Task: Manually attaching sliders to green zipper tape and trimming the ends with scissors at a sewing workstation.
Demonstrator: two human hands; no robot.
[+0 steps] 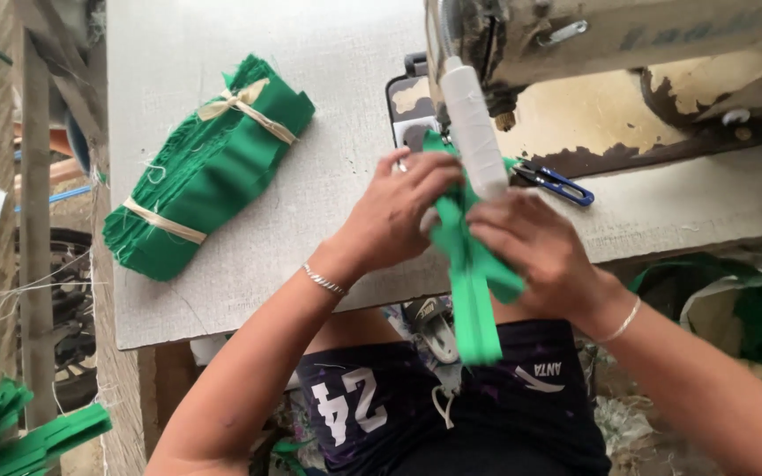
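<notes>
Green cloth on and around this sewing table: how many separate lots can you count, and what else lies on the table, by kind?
Tied bundle of green cloth: 1
Green strip held in left hand and right hand: 1
Loose green pile, lower left off the table: 1
Blue-handled snips: 1
Sewing machine: 1
Total: 5

Reaching forward from below with both bare forearms, meeting at the middle. Left hand [403, 216] curling its fingers inward and pinching, back of the hand facing up, a thin bracelet on the wrist. Right hand [535, 251] closing just beside it, fingers bent and gripping, also wearing a bracelet at the wrist.
</notes>
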